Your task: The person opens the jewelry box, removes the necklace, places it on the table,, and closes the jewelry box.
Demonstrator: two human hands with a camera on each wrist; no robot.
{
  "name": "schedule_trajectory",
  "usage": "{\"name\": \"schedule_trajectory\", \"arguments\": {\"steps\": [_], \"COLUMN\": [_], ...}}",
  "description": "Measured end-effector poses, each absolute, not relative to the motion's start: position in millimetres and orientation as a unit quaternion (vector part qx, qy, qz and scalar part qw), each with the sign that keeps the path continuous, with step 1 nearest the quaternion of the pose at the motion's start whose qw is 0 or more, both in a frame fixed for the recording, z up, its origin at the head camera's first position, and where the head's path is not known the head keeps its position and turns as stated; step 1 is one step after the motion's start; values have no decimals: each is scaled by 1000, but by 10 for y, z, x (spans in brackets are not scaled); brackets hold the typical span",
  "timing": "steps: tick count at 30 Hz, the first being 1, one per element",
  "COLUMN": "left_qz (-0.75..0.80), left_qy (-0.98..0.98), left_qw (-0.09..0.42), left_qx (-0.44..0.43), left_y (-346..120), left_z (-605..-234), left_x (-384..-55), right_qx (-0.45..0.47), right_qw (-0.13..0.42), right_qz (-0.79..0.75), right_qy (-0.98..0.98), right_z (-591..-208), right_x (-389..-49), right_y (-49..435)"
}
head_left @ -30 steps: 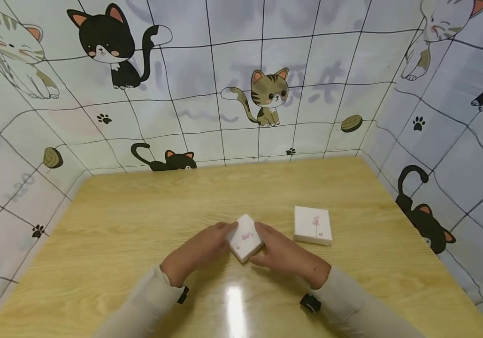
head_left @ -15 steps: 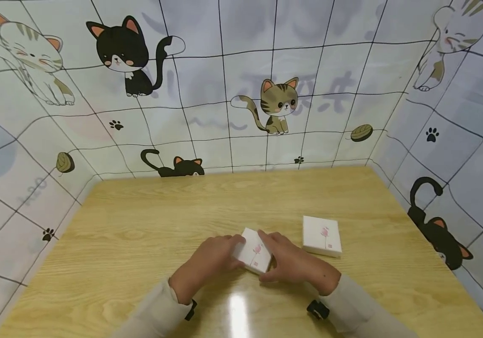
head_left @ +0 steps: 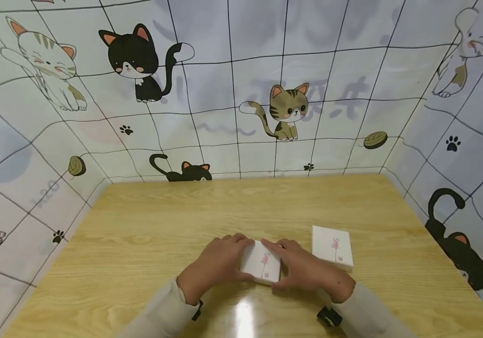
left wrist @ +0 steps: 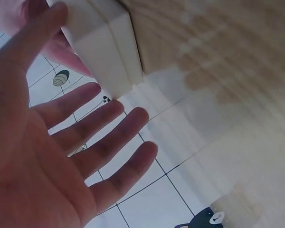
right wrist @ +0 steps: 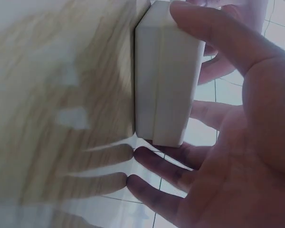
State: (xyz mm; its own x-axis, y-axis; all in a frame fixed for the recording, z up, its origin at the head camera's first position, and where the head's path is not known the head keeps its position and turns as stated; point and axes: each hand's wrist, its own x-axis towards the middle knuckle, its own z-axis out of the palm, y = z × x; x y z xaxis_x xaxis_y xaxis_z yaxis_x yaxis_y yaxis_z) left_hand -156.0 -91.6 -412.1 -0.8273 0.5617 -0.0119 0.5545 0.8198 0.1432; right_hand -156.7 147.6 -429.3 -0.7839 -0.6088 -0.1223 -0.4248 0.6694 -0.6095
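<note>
White box pinched by both hands, left fingers spread, forearms converging.

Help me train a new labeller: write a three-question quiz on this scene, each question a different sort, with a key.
1. True or false: the left hand and the right hand touch the same white box.

2. Multiple choice: in the head view, the other box lies
A) left of the touched one
B) right of it
C) on top of it

3. Fill in: the top of each box shows a small pink ____.

Key: 1. True. 2. B. 3. Flower.
</note>
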Motion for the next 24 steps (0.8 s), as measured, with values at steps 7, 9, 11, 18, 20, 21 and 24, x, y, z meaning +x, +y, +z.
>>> {"name": "schedule_trajectory", "arguments": {"steps": [7,9,11,18,20,21,24], "left_qz": [58,48,38,17,16,14,10], "left_qy": [950,950,948,947,948,949,948], "left_qw": [75,69,59,73,87,91,90], "left_qx": [296,302,310,311,304,303,306], "left_y": [-854,-832,-810,-759,-751,-747,-734], "left_z": [-4121,-4137,-4146,-4183,-4190,-4193,-4208], "left_x": [-1605,-1610,-1614,-1647,-1657,-1663,-1683], "right_qx": [-280,-278,-277,-266,-261,-260,-257], "right_qw": [177,180,181,193,196,195,194], "right_qz": [-305,-313,-318,-349,-354,-355,-355], "right_qy": [893,890,888,878,876,877,878], "right_z": [-4346,-4353,-4347,-4365,-4373,-4376,-4380], "right_x": [-1587,-1593,-1591,-1568,-1564,-1564,-1580], "right_y": [1506,1512,1519,1521,1520,1522,1539]}}
